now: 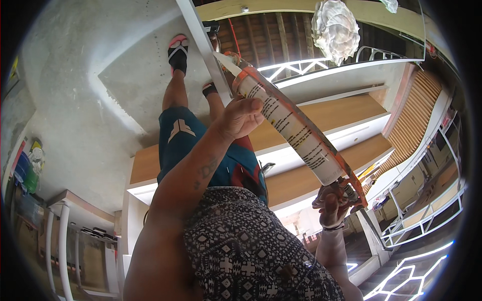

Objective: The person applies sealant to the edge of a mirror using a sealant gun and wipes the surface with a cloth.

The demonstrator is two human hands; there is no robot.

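A caulking gun [321, 131] with an orange frame lies slantwise in front of my body, loaded with a white sealant cartridge [288, 125] that bears dark print. Its pale nozzle [224, 61] points up and to the left. My left hand [243, 118] is closed around the front end, just behind the nozzle. At the rear end my right hand [331, 206] grips the gun by its handle and trigger; some of those fingers are hidden behind the metal parts.
Wooden-faced shelving with white edges [346, 118] runs behind the gun. A crumpled clear plastic bundle [336, 31] is at the upper right, before a glossy pane. My sandalled foot [178, 52] rests on the grey floor [120, 75]. A white-legged table [63, 241] stands at left.
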